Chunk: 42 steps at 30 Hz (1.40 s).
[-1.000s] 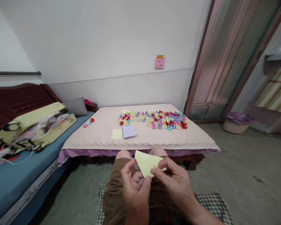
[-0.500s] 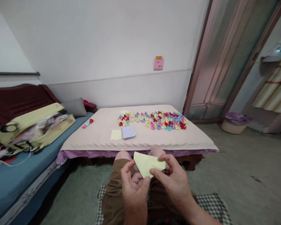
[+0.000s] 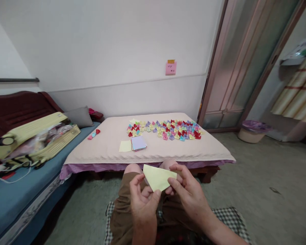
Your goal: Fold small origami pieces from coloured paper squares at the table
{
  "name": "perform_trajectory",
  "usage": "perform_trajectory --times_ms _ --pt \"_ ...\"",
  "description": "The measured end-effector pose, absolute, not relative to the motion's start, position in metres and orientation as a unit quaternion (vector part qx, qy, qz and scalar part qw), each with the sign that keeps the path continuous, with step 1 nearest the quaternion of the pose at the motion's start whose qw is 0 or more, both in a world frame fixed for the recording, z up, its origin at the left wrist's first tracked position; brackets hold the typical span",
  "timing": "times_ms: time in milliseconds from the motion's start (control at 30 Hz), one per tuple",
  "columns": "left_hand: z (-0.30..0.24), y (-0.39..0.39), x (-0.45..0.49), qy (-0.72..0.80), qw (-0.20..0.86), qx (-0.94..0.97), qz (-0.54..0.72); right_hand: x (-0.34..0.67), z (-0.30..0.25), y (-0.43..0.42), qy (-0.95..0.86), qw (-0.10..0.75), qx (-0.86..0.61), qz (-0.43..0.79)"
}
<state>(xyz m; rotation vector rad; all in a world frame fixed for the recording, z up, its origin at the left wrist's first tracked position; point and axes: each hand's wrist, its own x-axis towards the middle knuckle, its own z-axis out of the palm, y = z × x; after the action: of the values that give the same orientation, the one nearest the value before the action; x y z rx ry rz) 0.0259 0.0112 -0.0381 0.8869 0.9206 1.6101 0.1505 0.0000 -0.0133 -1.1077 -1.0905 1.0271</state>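
A pale yellow sheet of paper (image 3: pixel 158 177), folded into a triangle-like shape, is held above my lap between both hands. My left hand (image 3: pixel 144 197) grips its left side and lower point, thumb in front and fingers partly behind. My right hand (image 3: pixel 187 185) pinches the right corner, with the thumb on the front face. Beyond my knees, on the covered table (image 3: pixel 104 149), lie a yellow sheet (image 3: pixel 125 146) and a stack of coloured square paper (image 3: pixel 139 143). Many small folded paper pieces (image 3: pixel 168 130) in mixed colours spread across the far right part.
Several folded pieces (image 3: pixel 94 134) sit apart at the table's left. An open yellow suitcase (image 3: pixel 40 136) rests on the blue-covered seat (image 3: pixel 46 160) at left. A lined bin (image 3: pixel 252 131) stands by the door at right. A pink note (image 3: pixel 170 68) is taped to the wall.
My right thumb and index finger have shifted slightly along the paper's right corner, which now looks more pointed. The view has moved a little. Both hands still hold the paper.
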Motion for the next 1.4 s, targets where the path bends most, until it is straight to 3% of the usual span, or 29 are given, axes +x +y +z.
perform_trajectory --times_ms 367,667,1033,1400 --pt "-0.037 0.013 0.028 0.376 0.516 0.370 0.674 0.139 -0.021 0.004 -0.375 0.629 -0.421 0.536" --pt "-0.039 0.013 0.028 0.386 0.520 0.378 0.661 0.140 -0.022 0.008 -0.366 0.636 -0.414 0.539" --pt "-0.034 0.012 0.029 0.396 0.528 0.359 0.660 0.144 -0.031 0.007 -0.406 0.669 -0.431 0.449" --pt "-0.030 0.011 0.025 0.403 0.630 0.346 0.566 0.156 -0.024 0.001 -0.552 0.607 -0.486 0.301"
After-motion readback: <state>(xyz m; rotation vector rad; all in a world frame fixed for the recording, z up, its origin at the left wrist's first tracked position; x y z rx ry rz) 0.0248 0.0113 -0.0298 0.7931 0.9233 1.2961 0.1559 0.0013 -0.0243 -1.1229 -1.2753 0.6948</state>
